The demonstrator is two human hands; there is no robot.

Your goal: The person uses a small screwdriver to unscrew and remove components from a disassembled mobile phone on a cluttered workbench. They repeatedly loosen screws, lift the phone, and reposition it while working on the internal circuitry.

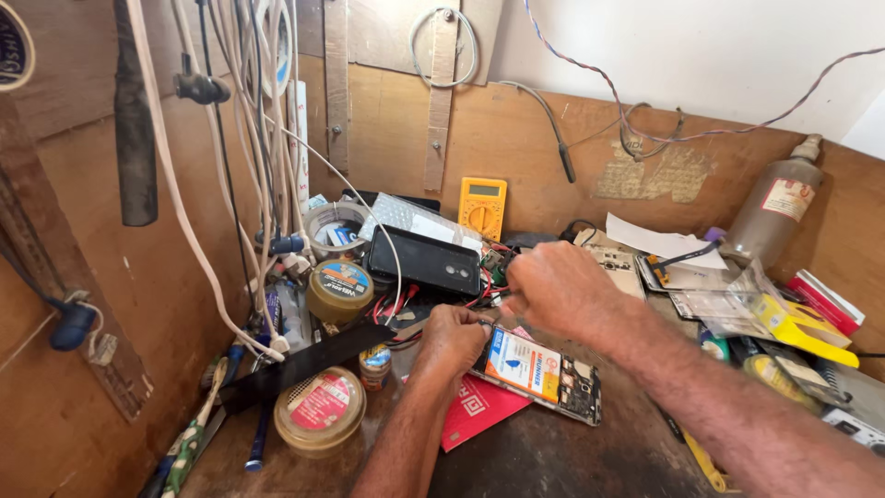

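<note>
Cluttered bench, opened phone (pixel 539 373) with orange-white battery

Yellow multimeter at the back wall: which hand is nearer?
Right. The right hand is raised just below and right of the yellow multimeter. The left hand sits lower, nearer the camera, on the edge of the opened phone.

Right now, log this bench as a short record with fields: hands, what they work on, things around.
Left hand: left hand rests on the top edge of the opened phone, fingers curled.
Right hand: right hand is raised just above the phone's top, fingers pinched; what it grips is hidden.
Under phone: red booklet.
Behind: black phone back cover, yellow multimeter.
Left side: two round tins, hanging cables.
Right side: brown bottle.
</note>
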